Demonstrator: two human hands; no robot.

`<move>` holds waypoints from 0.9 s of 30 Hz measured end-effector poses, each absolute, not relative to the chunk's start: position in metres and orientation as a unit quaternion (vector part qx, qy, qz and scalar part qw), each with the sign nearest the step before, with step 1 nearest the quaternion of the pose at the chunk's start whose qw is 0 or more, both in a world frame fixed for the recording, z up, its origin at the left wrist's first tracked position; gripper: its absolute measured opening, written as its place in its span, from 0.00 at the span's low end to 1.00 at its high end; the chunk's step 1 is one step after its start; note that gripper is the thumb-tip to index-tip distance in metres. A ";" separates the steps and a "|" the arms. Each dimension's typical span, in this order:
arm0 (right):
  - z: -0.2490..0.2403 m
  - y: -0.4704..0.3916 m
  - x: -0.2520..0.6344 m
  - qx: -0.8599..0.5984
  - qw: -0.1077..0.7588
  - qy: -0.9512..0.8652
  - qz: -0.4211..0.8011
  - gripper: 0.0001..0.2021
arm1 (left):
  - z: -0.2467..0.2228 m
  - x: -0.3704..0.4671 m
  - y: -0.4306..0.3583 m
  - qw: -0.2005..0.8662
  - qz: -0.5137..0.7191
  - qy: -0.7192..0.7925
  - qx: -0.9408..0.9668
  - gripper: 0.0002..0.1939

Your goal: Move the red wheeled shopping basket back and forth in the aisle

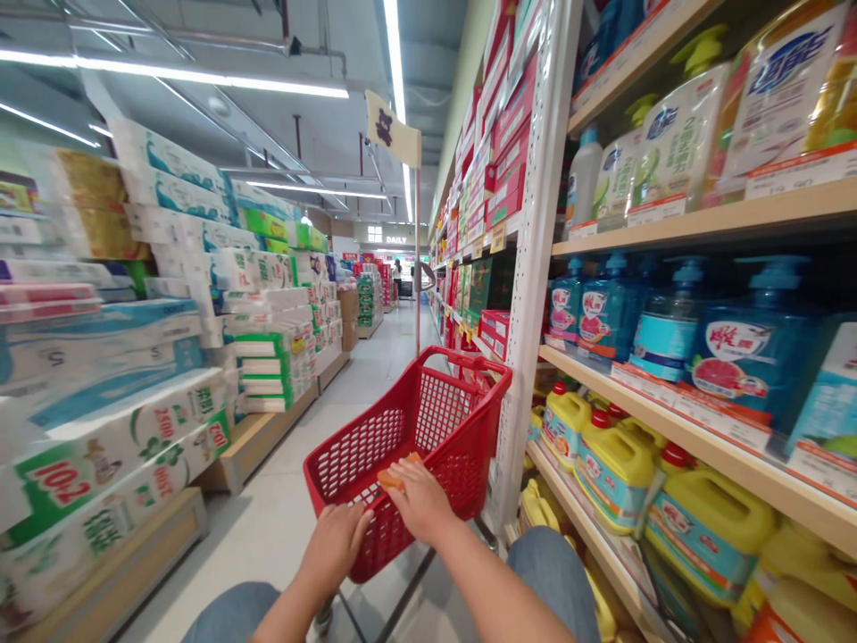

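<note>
A small red shopping cart (395,540) with a perforated basket stands right in front of me. My left hand (338,540) is on its near rim, fingers curled over the edge. At the near right side of the basket, my right hand (421,500) is closed on a small flat orange object (395,480), its kind unclear because the fingers cover part of it. From the cart's far end rises a thin pole (418,259) with a cream flag (392,129) bearing a dark bear.
Close on my right are shelves (669,406) with blue pump bottles (729,348) and yellow jugs (703,518). A white post (528,268) stands beside the cart. Stacked paper packs (113,464) line the left side on low platforms (161,545). The aisle floor (375,353) runs ahead.
</note>
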State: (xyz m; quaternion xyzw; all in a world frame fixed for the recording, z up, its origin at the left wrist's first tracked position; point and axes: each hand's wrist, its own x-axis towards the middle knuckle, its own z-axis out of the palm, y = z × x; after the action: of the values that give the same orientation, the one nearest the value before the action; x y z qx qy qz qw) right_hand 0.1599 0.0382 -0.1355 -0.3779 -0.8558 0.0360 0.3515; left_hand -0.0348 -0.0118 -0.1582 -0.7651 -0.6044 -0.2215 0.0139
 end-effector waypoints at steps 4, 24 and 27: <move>-0.127 0.059 0.172 -0.447 0.361 -0.818 0.025 0.18 | -0.156 -0.058 -0.009 -0.022 -0.235 -0.554 -0.799 0.25; -0.135 0.046 0.163 -0.456 0.366 -0.810 0.050 0.19 | -0.169 -0.073 0.013 -0.008 -0.228 -0.550 -0.804 0.19; -0.139 0.032 0.154 -0.433 0.349 -0.828 0.074 0.20 | -0.176 -0.057 0.017 0.015 -0.236 -0.566 -0.790 0.19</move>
State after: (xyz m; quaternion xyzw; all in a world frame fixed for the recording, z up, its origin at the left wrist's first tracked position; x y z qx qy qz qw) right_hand 0.1540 0.0317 -0.1390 -0.4332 -0.8277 0.0737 0.3490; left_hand -0.0574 0.0168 -0.1757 -0.7898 -0.5662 -0.2355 0.0149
